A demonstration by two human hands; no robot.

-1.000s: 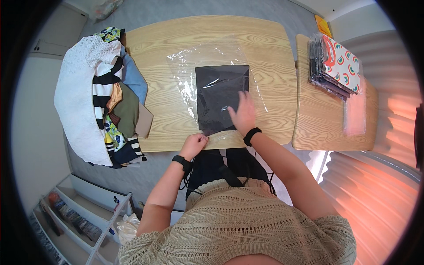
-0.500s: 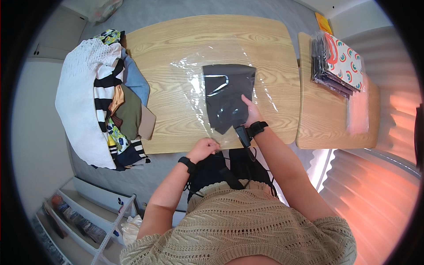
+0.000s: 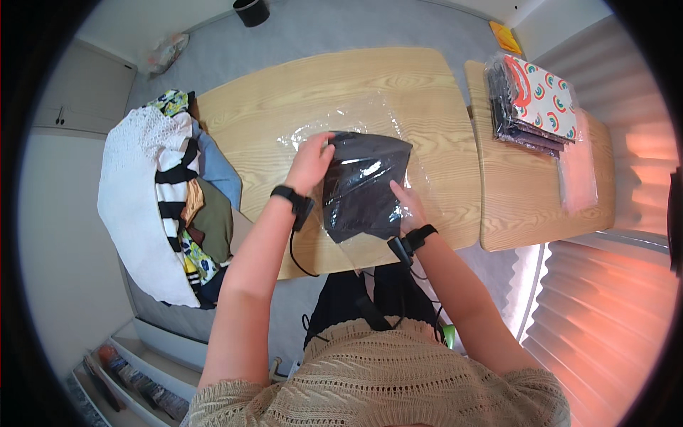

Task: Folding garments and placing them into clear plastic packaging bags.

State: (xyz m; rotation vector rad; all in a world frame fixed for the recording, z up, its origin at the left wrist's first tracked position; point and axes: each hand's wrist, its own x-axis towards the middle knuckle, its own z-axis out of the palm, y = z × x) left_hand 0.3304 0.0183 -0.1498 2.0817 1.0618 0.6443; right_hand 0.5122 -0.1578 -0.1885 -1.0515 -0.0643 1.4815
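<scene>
On the wooden table [image 3: 267, 171] lies a dark grey folded garment [image 3: 370, 188] inside a clear plastic bag [image 3: 377, 114], whose shiny film spreads out past it. My left hand [image 3: 309, 164] is at the garment's far left corner, its fingers closed on the bag there. At the right side my right hand [image 3: 411, 206] grips the bagged garment, thumb on top and the other fingers hidden beneath. Both wrists carry black straps with small devices.
Left of me a heap of clothes [image 3: 131, 206], white, striped, green and denim, covers the table's end. On a side table [image 3: 512, 220] to the right sit a stack of bagged garments [image 3: 544, 99] and flat clear bags [image 3: 578, 171]. A black bin [image 3: 251, 11] stands on the floor beyond.
My left hand has gone from the table's near edge up to the garment's far left corner. My right hand keeps its hold. The bagged garment has shifted slightly and its film is creased differently.
</scene>
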